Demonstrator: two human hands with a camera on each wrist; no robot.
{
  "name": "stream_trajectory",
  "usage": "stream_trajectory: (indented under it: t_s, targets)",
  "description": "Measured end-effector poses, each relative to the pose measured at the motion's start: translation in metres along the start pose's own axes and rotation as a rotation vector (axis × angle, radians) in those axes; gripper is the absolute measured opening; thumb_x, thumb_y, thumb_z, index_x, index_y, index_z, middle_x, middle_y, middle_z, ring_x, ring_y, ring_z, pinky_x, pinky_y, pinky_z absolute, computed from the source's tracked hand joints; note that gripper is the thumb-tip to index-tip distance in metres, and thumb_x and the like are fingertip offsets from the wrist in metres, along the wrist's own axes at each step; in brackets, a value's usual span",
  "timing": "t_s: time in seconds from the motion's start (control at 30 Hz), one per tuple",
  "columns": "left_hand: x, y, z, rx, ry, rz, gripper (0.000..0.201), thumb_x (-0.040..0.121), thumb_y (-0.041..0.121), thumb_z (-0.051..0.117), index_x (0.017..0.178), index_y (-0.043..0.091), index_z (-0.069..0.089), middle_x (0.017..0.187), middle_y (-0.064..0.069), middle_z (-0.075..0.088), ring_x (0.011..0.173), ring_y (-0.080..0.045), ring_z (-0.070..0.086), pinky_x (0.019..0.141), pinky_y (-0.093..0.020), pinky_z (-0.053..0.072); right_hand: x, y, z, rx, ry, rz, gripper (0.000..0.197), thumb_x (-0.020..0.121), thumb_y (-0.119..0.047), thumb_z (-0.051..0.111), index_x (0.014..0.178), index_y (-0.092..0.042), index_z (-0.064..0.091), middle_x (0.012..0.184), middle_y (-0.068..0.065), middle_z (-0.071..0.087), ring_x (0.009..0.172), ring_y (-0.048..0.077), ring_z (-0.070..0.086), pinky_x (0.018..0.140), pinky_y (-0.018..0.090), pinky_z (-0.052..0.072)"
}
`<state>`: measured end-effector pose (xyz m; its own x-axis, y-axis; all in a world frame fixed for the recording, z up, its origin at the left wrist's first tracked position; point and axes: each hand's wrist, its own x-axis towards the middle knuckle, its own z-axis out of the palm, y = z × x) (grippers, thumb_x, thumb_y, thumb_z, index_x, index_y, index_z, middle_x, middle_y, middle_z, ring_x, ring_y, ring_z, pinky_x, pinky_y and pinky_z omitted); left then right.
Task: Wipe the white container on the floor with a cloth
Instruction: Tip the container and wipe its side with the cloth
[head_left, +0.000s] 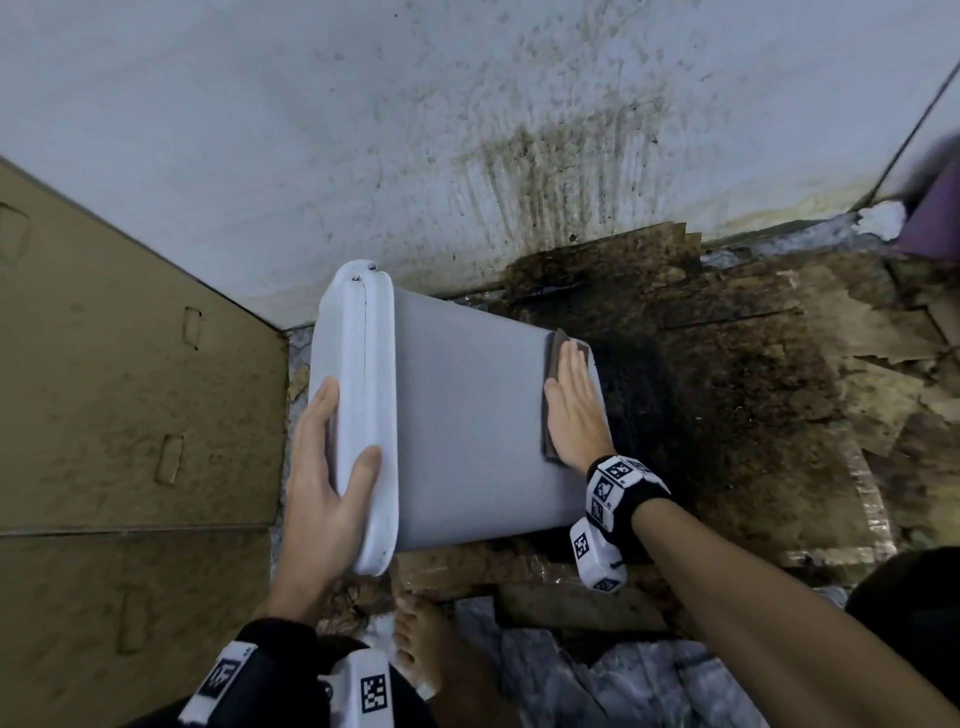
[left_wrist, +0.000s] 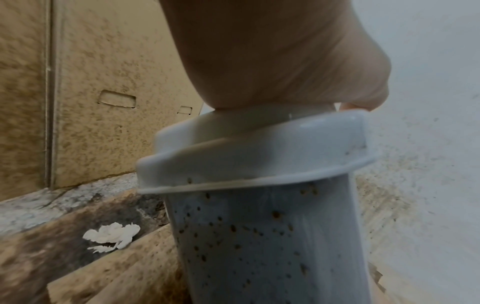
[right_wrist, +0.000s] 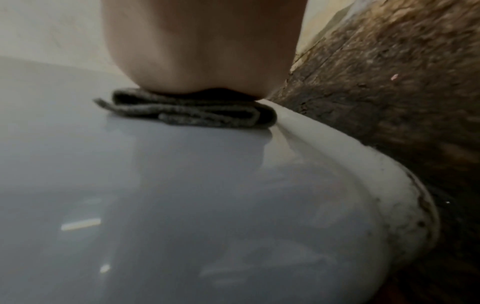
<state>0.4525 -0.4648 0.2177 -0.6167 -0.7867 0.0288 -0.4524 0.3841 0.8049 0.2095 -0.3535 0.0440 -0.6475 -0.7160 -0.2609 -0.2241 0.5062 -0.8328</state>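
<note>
The white container (head_left: 467, 415) lies on its side on the floor, its lidded top to the left and its base to the right. My left hand (head_left: 332, 452) grips the lid end, fingers over the top face and thumb on the rim. A folded grey cloth (head_left: 553, 384) lies on the upper side wall near the base, and my right hand (head_left: 574, 400) presses flat on it with straight fingers. From the left wrist, the container (left_wrist: 259, 236) shows brown specks on its wall under my left hand (left_wrist: 275, 61). The right wrist view has the cloth (right_wrist: 187, 111) under my right hand (right_wrist: 202, 47) on the glossy container (right_wrist: 182, 205).
A stained white wall (head_left: 467, 130) stands right behind the container. A speckled cardboard box (head_left: 114, 389) is at the left. Dirty, dark cardboard sheets (head_left: 753, 389) cover the floor at the right. My bare foot (head_left: 421, 644) is below the container. A white scrap (left_wrist: 111, 236) lies on the floor.
</note>
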Motion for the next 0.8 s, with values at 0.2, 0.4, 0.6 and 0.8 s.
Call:
stream_trajectory:
  t_s: [0.2, 0.4, 0.6, 0.8]
  targets:
    - [0.000, -0.008, -0.005, 0.014, -0.002, -0.022, 0.072, 0.096, 0.053, 0.054, 0.161, 0.031, 0.033, 0.167, 0.015, 0.034, 0.154, -0.015, 0.037, 0.121, -0.060, 0.037, -0.027, -0.057, 0.016, 0.103, -0.010, -0.058, 0.061, 0.111, -0.025, 0.022, 0.163, -0.021, -0.009, 0.170, -0.006, -0.017, 0.154, 0.003, -0.019, 0.125, 0.029, -0.013]
    - [0.000, -0.007, -0.004, 0.040, -0.004, -0.004, 0.072, 0.096, 0.055, 0.053, 0.161, 0.030, 0.034, 0.167, 0.013, 0.034, 0.154, -0.017, 0.037, 0.120, -0.061, 0.038, -0.055, -0.077, 0.026, 0.017, -0.044, -0.352, 0.060, 0.111, -0.031, 0.020, 0.162, -0.025, -0.010, 0.169, -0.011, -0.018, 0.154, 0.000, -0.018, 0.124, 0.023, -0.012]
    - [0.001, -0.015, -0.008, 0.015, 0.002, -0.024, 0.071, 0.096, 0.052, 0.054, 0.161, 0.032, 0.034, 0.167, 0.014, 0.036, 0.154, -0.016, 0.037, 0.121, -0.060, 0.036, -0.024, -0.022, 0.004, -0.048, 0.006, -0.106, 0.058, 0.111, -0.030, 0.016, 0.163, -0.018, -0.007, 0.169, -0.008, -0.016, 0.157, 0.007, -0.014, 0.125, 0.026, -0.011]
    - [0.001, -0.014, -0.007, 0.021, -0.005, -0.007, 0.071, 0.098, 0.053, 0.054, 0.162, 0.032, 0.033, 0.167, 0.013, 0.036, 0.154, -0.019, 0.038, 0.120, -0.061, 0.038, -0.008, -0.013, -0.006, 0.055, 0.013, 0.156, 0.059, 0.112, -0.025, 0.020, 0.162, -0.009, -0.007, 0.172, 0.004, -0.012, 0.158, 0.014, -0.009, 0.126, 0.030, -0.009]
